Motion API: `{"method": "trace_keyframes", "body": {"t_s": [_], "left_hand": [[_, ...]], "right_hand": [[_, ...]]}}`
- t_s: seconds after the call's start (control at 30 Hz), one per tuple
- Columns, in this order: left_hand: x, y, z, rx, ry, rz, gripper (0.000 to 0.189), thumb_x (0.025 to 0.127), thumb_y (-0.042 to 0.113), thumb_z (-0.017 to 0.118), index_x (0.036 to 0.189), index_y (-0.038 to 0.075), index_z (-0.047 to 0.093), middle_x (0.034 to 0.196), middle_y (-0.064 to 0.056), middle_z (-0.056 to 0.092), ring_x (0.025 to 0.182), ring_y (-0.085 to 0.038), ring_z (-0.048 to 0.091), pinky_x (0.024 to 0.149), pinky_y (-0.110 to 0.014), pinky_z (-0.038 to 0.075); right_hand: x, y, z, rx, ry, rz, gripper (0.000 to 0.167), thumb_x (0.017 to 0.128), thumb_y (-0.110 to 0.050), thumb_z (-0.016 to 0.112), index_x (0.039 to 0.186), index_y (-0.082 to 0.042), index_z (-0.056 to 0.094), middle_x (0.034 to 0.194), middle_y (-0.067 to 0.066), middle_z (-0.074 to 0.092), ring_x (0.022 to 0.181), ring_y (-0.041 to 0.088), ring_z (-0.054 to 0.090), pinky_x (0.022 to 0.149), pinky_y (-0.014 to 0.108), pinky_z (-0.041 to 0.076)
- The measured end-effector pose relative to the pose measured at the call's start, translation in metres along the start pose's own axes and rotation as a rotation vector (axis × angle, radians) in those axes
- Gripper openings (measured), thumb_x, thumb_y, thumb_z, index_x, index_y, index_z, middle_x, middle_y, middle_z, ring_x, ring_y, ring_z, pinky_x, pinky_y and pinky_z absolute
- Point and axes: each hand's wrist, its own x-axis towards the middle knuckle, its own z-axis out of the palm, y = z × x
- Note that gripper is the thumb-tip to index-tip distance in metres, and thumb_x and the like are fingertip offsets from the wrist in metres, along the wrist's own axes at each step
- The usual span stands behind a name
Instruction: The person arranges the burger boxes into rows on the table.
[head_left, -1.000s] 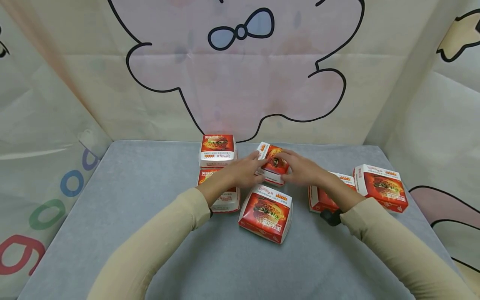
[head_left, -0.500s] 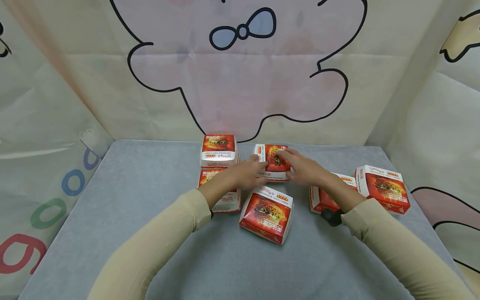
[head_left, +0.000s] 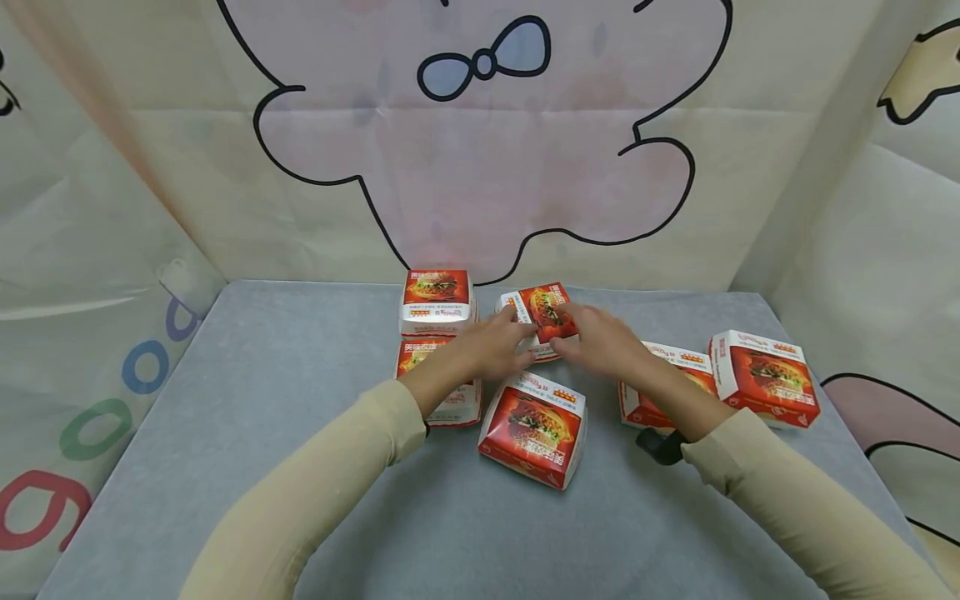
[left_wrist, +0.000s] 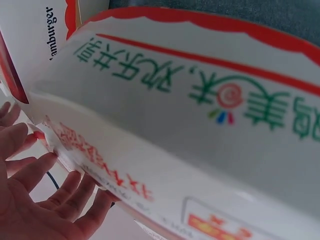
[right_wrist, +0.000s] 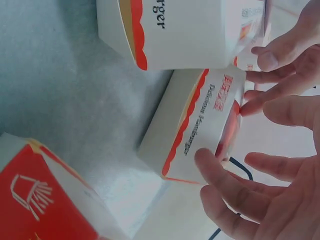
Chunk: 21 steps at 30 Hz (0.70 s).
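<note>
At the back of the table, both hands are at a red-and-white hamburger box (head_left: 549,305) with a burger picture on its lid. My left hand (head_left: 491,346) rests its fingertips along the box's left side. My right hand (head_left: 603,340) is at the right side, its fingers loosely bent over the lid and front. In the right wrist view, the right thumb lies against the "Delicious Hamburger" side (right_wrist: 200,120). A second hamburger box (head_left: 534,429) sits at an angle just in front. The left wrist view shows relaxed left fingers (left_wrist: 75,195) beside a white box wall (left_wrist: 200,135).
Two hamburger boxes form a column on the left, the rear box (head_left: 437,302) behind a front box (head_left: 459,404) partly covered by my left forearm. To the right stand a box (head_left: 686,360) under my right forearm and another box (head_left: 768,375). The printed backdrop (head_left: 480,192) borders the table's rear edge.
The rear box between my hands has turned counterclockwise and shifted slightly left, closer to the left column. My right hand has moved a little left with it; the left hand stays nearly in place.
</note>
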Motion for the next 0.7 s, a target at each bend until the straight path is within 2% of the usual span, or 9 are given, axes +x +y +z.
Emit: {"method": "trace_keyframes", "body": {"t_s": [0.23,0.43,0.6,0.7], "left_hand": [[0.000,0.001,0.002,0.038,0.024,0.059,0.047,0.101,0.039,0.055,0.144,0.018,0.054,0.139,-0.007,0.049,0.122,-0.024,0.050,0.102,-0.048,0.044],[-0.002,0.002,0.001,0.057,0.026,0.094,0.044,0.101,0.039,0.055,0.138,0.016,0.059,0.143,-0.007,0.050,0.132,-0.025,0.045,0.107,-0.049,0.040],[-0.004,0.000,-0.002,0.031,0.034,0.119,0.039,0.103,0.030,0.054,0.137,0.013,0.059,0.145,-0.008,0.049,0.137,-0.025,0.042,0.108,-0.048,0.039],[-0.004,-0.001,-0.005,0.004,0.054,0.108,0.041,0.103,0.026,0.053,0.142,0.013,0.056,0.150,-0.010,0.045,0.139,-0.026,0.040,0.109,-0.050,0.038]], "right_hand": [[0.004,0.002,0.004,0.010,-0.010,0.009,0.064,0.094,-0.027,0.065,0.147,0.001,0.043,0.142,0.028,0.048,0.127,0.044,0.049,0.099,0.062,0.042],[0.009,0.005,0.009,0.012,-0.020,0.017,0.067,0.093,-0.033,0.068,0.146,0.001,0.044,0.146,0.030,0.040,0.129,0.046,0.046,0.100,0.062,0.042],[0.012,0.007,0.015,0.008,-0.020,0.012,0.074,0.090,-0.038,0.070,0.147,0.000,0.042,0.145,0.028,0.038,0.124,0.044,0.049,0.097,0.061,0.044],[0.012,0.008,0.017,0.006,-0.006,0.004,0.075,0.090,-0.039,0.071,0.147,0.000,0.040,0.146,0.026,0.038,0.123,0.043,0.050,0.097,0.061,0.045]]}}
